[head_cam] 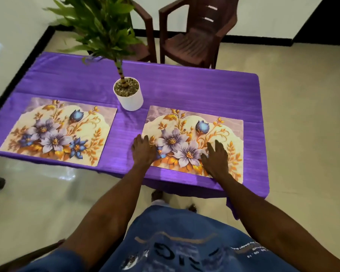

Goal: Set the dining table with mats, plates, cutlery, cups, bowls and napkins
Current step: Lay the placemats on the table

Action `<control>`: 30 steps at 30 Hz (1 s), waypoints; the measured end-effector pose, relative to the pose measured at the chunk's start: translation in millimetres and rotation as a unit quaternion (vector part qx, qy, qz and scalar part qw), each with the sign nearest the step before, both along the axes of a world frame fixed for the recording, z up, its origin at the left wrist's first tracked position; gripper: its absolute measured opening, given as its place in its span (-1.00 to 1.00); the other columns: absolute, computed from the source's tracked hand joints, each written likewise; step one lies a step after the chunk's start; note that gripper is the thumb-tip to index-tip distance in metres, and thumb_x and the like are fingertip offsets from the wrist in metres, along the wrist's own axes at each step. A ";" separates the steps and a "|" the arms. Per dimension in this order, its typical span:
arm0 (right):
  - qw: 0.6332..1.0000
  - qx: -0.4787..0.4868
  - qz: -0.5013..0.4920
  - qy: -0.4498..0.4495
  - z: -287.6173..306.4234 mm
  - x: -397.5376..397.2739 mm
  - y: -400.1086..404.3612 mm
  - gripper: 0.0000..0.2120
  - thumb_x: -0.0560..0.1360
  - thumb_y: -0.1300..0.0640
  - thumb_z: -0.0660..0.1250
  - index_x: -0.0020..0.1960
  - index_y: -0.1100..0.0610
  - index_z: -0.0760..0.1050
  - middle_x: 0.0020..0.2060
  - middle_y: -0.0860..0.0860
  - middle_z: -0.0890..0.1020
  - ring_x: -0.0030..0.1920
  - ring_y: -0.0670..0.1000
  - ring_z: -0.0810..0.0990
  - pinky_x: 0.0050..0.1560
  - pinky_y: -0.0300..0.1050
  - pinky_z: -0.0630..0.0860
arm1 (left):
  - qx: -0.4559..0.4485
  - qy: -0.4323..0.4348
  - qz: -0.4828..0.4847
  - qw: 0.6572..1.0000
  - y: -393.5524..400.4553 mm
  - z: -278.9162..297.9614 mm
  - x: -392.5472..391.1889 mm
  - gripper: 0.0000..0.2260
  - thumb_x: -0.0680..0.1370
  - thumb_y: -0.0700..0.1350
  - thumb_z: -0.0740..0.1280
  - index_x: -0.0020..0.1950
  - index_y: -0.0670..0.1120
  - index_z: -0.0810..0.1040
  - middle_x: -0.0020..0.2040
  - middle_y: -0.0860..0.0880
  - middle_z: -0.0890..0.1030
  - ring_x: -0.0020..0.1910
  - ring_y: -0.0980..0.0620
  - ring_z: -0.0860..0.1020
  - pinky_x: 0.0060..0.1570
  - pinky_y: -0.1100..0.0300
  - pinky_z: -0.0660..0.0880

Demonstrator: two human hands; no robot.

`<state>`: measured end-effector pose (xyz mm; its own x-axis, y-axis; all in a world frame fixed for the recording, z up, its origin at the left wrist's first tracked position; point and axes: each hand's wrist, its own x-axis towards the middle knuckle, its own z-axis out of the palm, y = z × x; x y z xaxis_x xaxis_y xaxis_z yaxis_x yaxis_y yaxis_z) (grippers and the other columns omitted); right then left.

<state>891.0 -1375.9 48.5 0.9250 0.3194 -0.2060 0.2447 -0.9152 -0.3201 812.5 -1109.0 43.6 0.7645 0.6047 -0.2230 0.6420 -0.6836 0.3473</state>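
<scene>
Two floral mats lie on the purple tablecloth. The left mat lies flat near the table's front left, with no hand on it. The right mat lies in front of me. My left hand rests flat with straight fingers on that mat's left edge, partly on the cloth. My right hand lies flat on the mat's lower right part, fingers straight. Neither hand holds anything. No plates, cutlery, cups, bowls or napkins are in view.
A white pot with a tall green plant stands between the mats, just behind them. Two dark brown plastic chairs stand behind the table. The tiled floor surrounds the table on all sides.
</scene>
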 end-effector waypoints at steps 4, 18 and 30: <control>0.999 -0.007 0.036 0.018 1.2 -4.7 -3.5 -0.31 0.50 -0.19 0.03 0.53 0.14 0.22 0.55 0.22 0.12 0.55 0.25 0.06 0.49 0.16 0.04 | 0.017 0.036 -0.023 0.999 -2.1 -10.4 -19.5 -0.50 0.61 0.03 0.18 0.49 -0.14 0.23 0.52 -0.20 0.19 0.50 -0.22 0.12 0.45 -0.16 0.15; 0.998 0.019 0.032 0.047 -4.2 -11.2 15.9 -0.34 0.58 -0.09 0.25 0.55 0.18 0.13 0.57 0.16 0.05 0.57 0.18 -0.03 0.54 0.10 -0.03 | -0.016 0.058 -0.026 0.998 19.3 -12.7 -33.5 -0.46 0.68 0.10 0.03 0.60 -0.09 -0.01 0.61 -0.15 -0.07 0.57 -0.19 -0.15 0.51 -0.10 -0.12; 0.999 0.020 0.029 0.010 -13.2 -18.9 19.3 -0.32 0.53 -0.21 0.10 0.53 0.16 0.23 0.56 0.17 0.10 0.55 0.22 0.05 0.51 0.12 0.02 | -0.017 0.065 -0.019 0.998 21.2 -22.9 -31.8 -0.40 0.67 0.10 0.06 0.60 -0.10 -0.10 0.60 -0.19 -0.16 0.56 -0.21 -0.21 0.50 -0.09 -0.18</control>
<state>872.1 -1356.6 35.3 0.9003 0.3807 -0.2109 0.2900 -0.8861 -0.3616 780.7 -1087.7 20.7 0.7505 0.5659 -0.3414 0.6564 -0.6982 0.2858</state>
